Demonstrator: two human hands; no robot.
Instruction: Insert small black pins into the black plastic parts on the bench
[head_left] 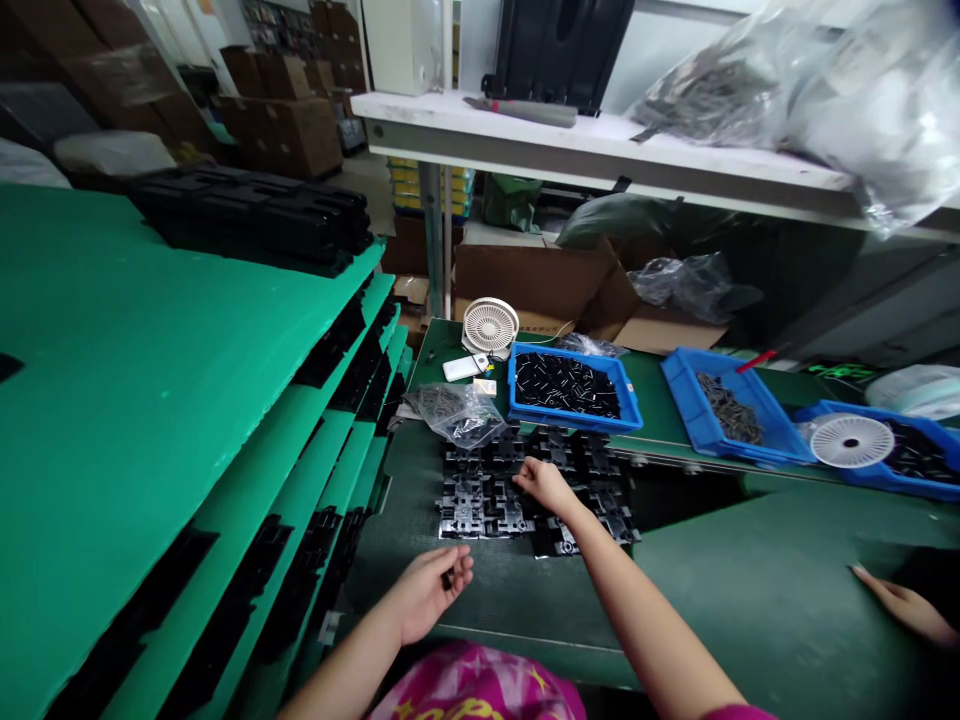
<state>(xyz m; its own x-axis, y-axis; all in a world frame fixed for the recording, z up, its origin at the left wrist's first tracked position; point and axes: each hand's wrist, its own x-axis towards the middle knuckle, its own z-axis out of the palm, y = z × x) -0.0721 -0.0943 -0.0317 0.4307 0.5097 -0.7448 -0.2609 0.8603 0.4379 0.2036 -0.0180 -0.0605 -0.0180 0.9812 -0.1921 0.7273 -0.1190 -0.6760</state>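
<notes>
Black moulded plastic parts (pixel 463 505) lie side by side in rows on the green work surface. My right hand (pixel 546 484) is over the middle of them, its fingertips pinched together close to their tops. Whatever is between those fingertips is too small to make out. Nearer to me, my left hand (pixel 433 594) hovers in front of the rows with the palm turned up. Its fingers curl round small black pieces (pixel 448 578), only partly visible. Past the rows stands a blue tray (pixel 634 412) filled with small black pin-like pieces (pixel 562 385).
Green sheets (pixel 150 330) stacked with black parts between them rise at my left. A clear bag (pixel 457 412), white fan (pixel 490 326) and second blue bin (pixel 686 390) stand along the back. A shelf (pixel 600 140) crosses above. Another person's hand (pixel 904 608) is at right.
</notes>
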